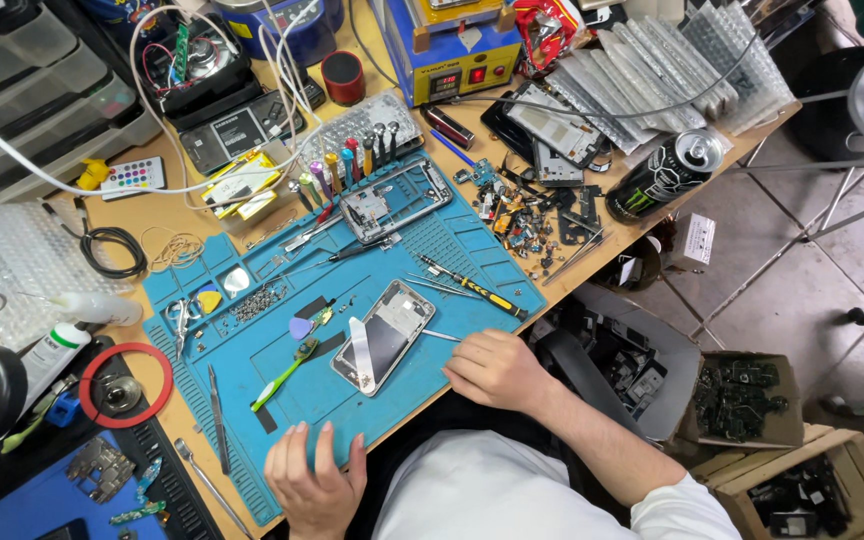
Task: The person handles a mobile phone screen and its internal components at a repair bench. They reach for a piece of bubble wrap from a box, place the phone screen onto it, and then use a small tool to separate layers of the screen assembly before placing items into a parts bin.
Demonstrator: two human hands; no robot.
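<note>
While the phone (384, 336) lies on the blue mat (472, 255) just beside the right hand (497, 370), which rests loosely curled and empty, and the left hand (314, 480) lies flat, a careless sweep could scatter the loose screws (257, 303) nearby.

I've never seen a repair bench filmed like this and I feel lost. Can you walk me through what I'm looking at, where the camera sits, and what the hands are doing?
There is one picture, taken by a camera worn on the person's head, looking down at a cluttered wooden workbench. No machine is here, only two bare hands. The left hand rests flat on the near edge of a blue work mat, holding nothing. The right hand lies curled on the mat beside an opened phone; whether it pinches anything is too small to tell. Also on the mat are a second phone frame, a yellow-and-black screwdriver, tweezers and small screws. A black drink can lies farther back.
</note>
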